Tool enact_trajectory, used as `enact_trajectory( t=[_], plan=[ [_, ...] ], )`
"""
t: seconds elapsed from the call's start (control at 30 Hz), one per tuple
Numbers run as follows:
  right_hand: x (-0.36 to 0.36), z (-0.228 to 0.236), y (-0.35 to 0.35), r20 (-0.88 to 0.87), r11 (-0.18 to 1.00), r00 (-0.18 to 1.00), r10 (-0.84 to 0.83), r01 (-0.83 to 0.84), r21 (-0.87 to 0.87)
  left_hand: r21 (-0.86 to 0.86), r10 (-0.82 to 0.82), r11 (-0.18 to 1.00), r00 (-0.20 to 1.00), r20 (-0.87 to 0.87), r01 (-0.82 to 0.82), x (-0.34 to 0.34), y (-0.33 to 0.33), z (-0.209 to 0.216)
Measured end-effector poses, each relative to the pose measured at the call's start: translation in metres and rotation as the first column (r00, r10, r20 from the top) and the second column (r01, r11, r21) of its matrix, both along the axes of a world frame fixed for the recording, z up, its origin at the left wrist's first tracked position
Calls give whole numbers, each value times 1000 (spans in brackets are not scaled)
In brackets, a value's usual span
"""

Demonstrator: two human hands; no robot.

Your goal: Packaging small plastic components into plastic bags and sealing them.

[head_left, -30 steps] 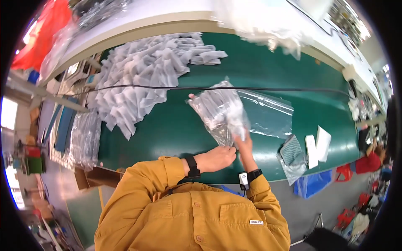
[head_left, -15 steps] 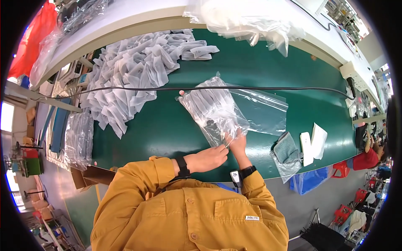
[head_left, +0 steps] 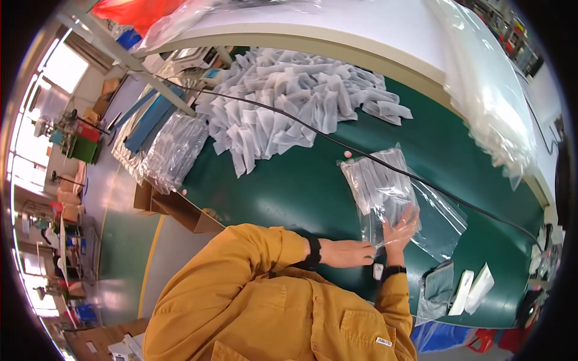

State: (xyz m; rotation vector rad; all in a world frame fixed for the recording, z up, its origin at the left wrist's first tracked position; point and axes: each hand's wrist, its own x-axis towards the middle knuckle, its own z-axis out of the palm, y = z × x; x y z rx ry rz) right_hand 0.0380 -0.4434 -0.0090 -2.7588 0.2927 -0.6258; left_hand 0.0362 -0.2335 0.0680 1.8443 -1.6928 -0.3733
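Note:
A clear plastic bag filled with a row of whitish translucent packets lies on the green tabletop in front of me. At the bag's near end, my left hand has its fingers drawn together on the film's edge. My right hand rests on the bag's near right part, fingers spread and the palm against the plastic. Flat clear plastic film extends out from beneath the bag's right side. A big loose heap of similar translucent packets covers the far left of the table.
A black cable hangs across the view above the work. At right lie a bagged grey striped item and a white slim object. Stacked clear-wrapped bundles sit at the left edge, above an open cardboard box. Plastic bags drape off the shelf.
My view has swung left, so the table things appear farther right. My right hand has spread its fingers over the bag; my left hand remains at its near end.

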Motion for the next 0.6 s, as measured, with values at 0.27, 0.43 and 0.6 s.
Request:
enact_trajectory(
  t=[0.27,0.43,0.6],
  plan=[
    [-114,15,-63,-43,918,953,-301,301,257,-252,926,251,156,344,-935,121,221,-15],
    [-70,74,-13,255,967,948,-191,137,215,-139,977,63,32,212,-988,186,310,-11],
    [52,101,154,231,817,927,296,-371,441,39,986,137,132,-106,-990,202,331,-55]
  ],
)
